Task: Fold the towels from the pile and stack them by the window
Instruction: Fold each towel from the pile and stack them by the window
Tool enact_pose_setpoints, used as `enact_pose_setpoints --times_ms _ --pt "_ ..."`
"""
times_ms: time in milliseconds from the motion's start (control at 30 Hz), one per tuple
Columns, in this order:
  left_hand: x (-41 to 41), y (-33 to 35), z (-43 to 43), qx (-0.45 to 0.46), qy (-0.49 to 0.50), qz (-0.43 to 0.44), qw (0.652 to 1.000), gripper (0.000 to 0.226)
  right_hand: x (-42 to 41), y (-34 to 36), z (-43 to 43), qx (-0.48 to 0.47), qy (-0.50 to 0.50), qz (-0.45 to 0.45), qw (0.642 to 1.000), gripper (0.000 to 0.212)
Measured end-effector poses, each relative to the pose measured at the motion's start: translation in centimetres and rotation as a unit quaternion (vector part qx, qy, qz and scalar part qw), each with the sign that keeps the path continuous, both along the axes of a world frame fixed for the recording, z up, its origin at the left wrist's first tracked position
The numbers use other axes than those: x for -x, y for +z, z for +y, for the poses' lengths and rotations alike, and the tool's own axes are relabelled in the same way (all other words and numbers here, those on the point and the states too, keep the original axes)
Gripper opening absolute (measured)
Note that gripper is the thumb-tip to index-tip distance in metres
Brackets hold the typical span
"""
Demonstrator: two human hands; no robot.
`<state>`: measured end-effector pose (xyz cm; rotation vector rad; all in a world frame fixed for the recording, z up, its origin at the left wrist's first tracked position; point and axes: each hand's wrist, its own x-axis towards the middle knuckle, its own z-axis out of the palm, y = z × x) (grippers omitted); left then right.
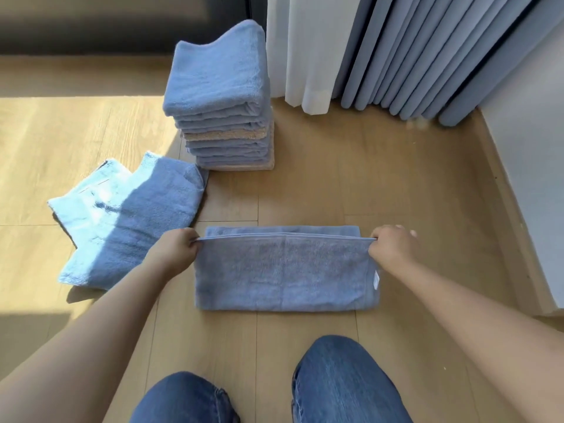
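Sunlight falls across the wood floor at far left. Loose towels, light blue, lie flat and overlapping there, part in sun, part in shade.

The left hand is just right of them. Its fingers are curled and pinch the left corner of the towel.

Behind it stands the stack of folded towels, mostly blue with a few beige layers. It sits on the floor, its base just beside a corner of the loose towels, and the top piece sits uneven.

The towel lies folded on the floor ahead of the knees. The top layer's far edge is lifted and pulled taut between both hands. A strip of the lower layer shows beyond that edge, and a white label is on the right side.

The right hand has its fingers closed, gripping the right corner of the same edge.

A white curtain hangs right next to the stack, with blue curtains further right. A pale wall is at far right.
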<state>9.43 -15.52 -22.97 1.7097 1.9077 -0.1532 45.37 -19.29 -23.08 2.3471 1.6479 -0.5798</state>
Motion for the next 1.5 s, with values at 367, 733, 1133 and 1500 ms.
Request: enact_pose_setpoints --times_ms 367,733,1133,1500 --pt "-0.5 -2.9 2.1 -0.074 0.078 0.035 0.994 0.03 -0.5 -2.9 4.8 -0.062 -0.093 0.087 0.99 0.03" --pt "-4.3 -6.6 -3.6 -0.082 -0.136 0.049 0.986 0.06 4.2 -5.6 -1.3 -0.081 0.031 0.074 0.993 0.055" --pt "-10.7 -10.1 -4.5 -0.085 -0.223 0.062 0.969 0.053 13.2 -9.0 -1.8 0.04 0.222 0.083 0.971 0.06" --pt "-4.0 -11.8 -3.7 -0.082 -0.117 0.09 0.986 0.074 6.1 -11.6 -2.5 0.015 0.242 0.013 0.97 0.08"
